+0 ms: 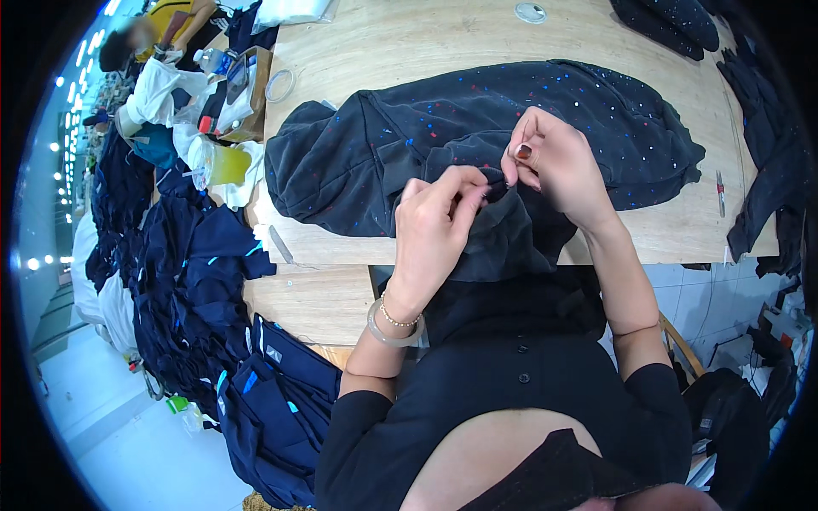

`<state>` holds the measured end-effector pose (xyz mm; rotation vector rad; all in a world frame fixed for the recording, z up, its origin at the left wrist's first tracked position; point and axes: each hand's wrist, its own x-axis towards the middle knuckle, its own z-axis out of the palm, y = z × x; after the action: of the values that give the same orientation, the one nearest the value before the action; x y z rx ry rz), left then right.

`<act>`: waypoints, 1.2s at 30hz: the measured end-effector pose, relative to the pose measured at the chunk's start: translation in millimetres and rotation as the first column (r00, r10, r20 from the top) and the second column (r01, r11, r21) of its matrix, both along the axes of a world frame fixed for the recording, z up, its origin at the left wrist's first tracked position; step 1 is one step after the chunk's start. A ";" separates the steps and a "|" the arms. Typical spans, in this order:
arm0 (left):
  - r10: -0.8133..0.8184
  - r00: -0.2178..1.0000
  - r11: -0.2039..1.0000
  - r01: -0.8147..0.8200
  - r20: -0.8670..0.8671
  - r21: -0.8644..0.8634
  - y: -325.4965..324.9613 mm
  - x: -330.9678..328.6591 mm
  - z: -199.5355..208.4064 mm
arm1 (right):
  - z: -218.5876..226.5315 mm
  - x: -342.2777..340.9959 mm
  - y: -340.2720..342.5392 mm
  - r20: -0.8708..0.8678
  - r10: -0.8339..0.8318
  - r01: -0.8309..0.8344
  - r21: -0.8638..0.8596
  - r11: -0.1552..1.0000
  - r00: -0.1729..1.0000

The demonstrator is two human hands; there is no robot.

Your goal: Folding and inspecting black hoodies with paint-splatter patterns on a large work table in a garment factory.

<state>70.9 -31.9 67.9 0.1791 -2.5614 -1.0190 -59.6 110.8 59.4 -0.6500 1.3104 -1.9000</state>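
So the dark speckled garment [503, 98] is sprawled on the wooden table [409, 38], a bit of it drooping over the near edge. Left hand [433, 226] is pinching a fold of it; right hand [550, 162] has its fingertips bunched just beside, can't tell if they've got cloth too.

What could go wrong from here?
Speckled dark garment partly overhangs the table; it might slip if the left hand lets go.
The pale bangle on that wrist could snag the fabric.
Yellow drink near navy clothes could tip and stain them.
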 end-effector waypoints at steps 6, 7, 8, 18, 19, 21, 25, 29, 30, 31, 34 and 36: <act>-0.043 0.992 0.998 0.037 0.122 0.053 18.4 -4.8 -9.6 | 23.1 13.4 -7.6 -0.613 0.124 -0.007 0.190 0.982 0.780; -0.044 0.992 0.998 0.038 0.121 0.055 20.4 -5.3 -16.7 | 26.4 16.9 -9.3 -0.718 0.075 0.041 0.143 0.989 0.692; -0.054 0.989 0.999 0.053 0.137 0.007 21.5 -6.6 -24.4 | 29.8 17.2 -10.1 -0.719 0.075 0.042 0.144 0.989 0.691; -0.139 0.989 0.983 0.145 0.059 -0.114 32.3 -12.6 -26.9 | 14.0 11.1 -6.8 -0.658 -0.127 0.167 -0.002 0.986 0.742; -0.150 0.980 0.988 0.142 0.134 0.065 34.5 -12.7 -23.5 | 17.0 10.1 -6.8 -0.596 -0.084 0.139 0.047 0.989 0.799; -0.181 0.969 0.937 0.118 0.167 0.329 39.9 -17.2 -15.9 | 23.1 5.5 -3.5 -0.531 -0.052 0.122 0.098 0.988 0.846; -0.055 0.998 0.881 0.032 0.035 0.472 44.2 -16.6 -43.0 | 17.2 -1.2 1.6 -0.506 0.017 0.081 0.172 0.982 0.862; 0.034 0.998 0.881 -0.058 0.059 0.470 41.6 -18.8 -45.6 | 10.7 -18.8 15.3 -0.645 -0.090 0.154 0.043 0.987 0.759; 0.032 0.995 0.880 -0.071 0.092 0.469 37.7 -16.0 -51.4 | 13.9 -31.5 34.2 -0.550 -0.224 0.320 0.083 0.944 0.804; 0.034 0.996 0.899 -0.067 0.084 0.432 35.3 -12.0 -50.9 | 15.2 -52.7 59.5 -0.662 -0.319 0.560 0.185 0.808 0.679; 0.032 0.999 0.898 -0.048 0.044 0.437 37.6 -10.2 -52.8 | -54.1 -145.9 200.8 -0.883 -0.464 0.987 -0.001 0.160 0.074; -0.031 0.999 0.888 0.020 0.015 0.459 44.9 -19.5 -52.3 | -124.6 -174.0 345.3 -0.997 0.047 0.849 -0.075 -0.523 -0.059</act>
<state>51.4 13.0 15.6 0.2824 -2.3001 -1.6311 -233.6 456.1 -65.2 0.7927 3.8347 -0.2617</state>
